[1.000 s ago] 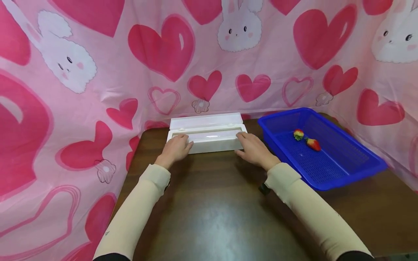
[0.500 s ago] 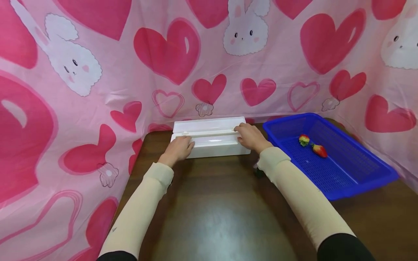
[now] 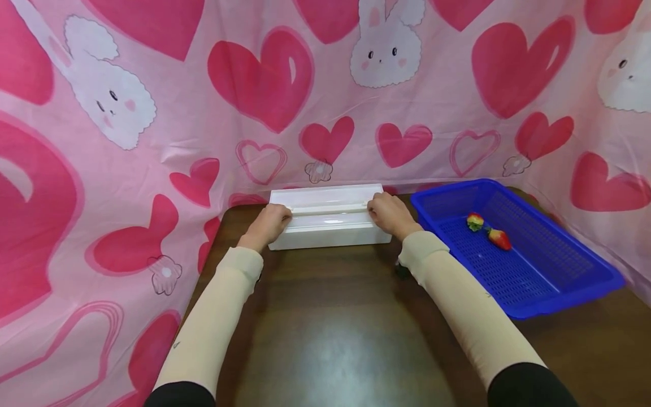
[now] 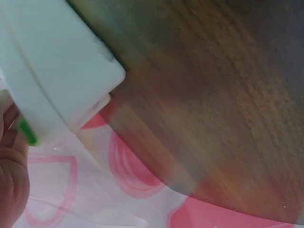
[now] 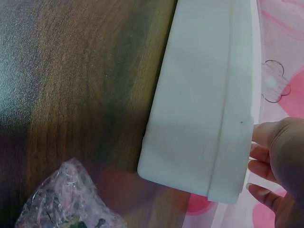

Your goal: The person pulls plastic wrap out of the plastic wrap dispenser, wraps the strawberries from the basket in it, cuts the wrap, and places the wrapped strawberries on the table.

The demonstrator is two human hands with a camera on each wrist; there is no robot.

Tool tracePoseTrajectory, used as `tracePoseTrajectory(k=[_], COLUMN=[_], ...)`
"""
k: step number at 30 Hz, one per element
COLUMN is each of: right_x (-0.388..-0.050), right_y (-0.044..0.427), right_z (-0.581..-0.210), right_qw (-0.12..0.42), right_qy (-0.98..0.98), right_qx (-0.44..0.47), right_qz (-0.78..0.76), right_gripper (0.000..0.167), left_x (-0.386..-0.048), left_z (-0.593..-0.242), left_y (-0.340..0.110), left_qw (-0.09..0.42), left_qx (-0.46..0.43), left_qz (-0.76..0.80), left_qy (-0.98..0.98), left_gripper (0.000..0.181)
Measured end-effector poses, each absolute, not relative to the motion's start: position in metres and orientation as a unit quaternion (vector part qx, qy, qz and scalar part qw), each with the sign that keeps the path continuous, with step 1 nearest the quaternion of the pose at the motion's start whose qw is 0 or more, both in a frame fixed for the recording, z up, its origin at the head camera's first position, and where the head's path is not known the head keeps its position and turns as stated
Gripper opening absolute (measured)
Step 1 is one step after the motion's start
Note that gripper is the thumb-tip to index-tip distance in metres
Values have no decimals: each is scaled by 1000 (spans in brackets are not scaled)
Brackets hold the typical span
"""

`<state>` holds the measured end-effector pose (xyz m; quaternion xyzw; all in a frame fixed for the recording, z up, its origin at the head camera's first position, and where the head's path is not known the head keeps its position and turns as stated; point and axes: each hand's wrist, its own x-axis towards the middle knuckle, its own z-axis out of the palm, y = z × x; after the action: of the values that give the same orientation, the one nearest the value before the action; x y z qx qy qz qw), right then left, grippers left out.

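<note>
A long white dispenser box (image 3: 330, 236), like one for cling film, stands at the back of the table with its lid (image 3: 325, 195) raised. A narrow white strip (image 3: 330, 211) runs across it, above a shiny surface. My left hand (image 3: 268, 223) has curled fingers at the strip's left end, and my right hand (image 3: 390, 215) pinches near the right end. In the left wrist view a small green tab (image 4: 27, 132) shows on the box by the left fingers. The right wrist view has the right hand (image 5: 282, 164) at the box's edge, fingers bent.
At the right sits a blue plastic basket (image 3: 546, 308) with a pair of strawberries (image 3: 499, 239) inside. Crumpled clear plastic wrap (image 5: 69, 192) around something partly green lies near the right wrist. A pink patterned cloth (image 3: 356, 152) hangs behind the brown table (image 3: 325, 316).
Both hands have shifted from the box's front opening to its back, right hand first. The narrow strip now spans between them. The head view has moved slightly; basket and strawberries stay put.
</note>
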<state>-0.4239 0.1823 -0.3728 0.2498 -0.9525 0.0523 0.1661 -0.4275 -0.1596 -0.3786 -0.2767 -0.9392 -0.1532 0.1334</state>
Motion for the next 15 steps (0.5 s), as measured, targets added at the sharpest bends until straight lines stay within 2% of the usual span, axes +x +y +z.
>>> tracePoseTrajectory(k=[8, 15], right_x=[-423, -420], right_y=[180, 179], right_z=[-377, -376], right_qw=[164, 165], right_qy=[-954, -957], right_qx=[243, 231], right_qz=[62, 59], right_gripper=[13, 12], left_x=[-426, -424], left_z=[-380, -381], left_y=[-167, -174], left_qw=[155, 171], left_qx=[-279, -266], left_qz=[-141, -143], left_qy=[-937, -938], left_gripper=[19, 16])
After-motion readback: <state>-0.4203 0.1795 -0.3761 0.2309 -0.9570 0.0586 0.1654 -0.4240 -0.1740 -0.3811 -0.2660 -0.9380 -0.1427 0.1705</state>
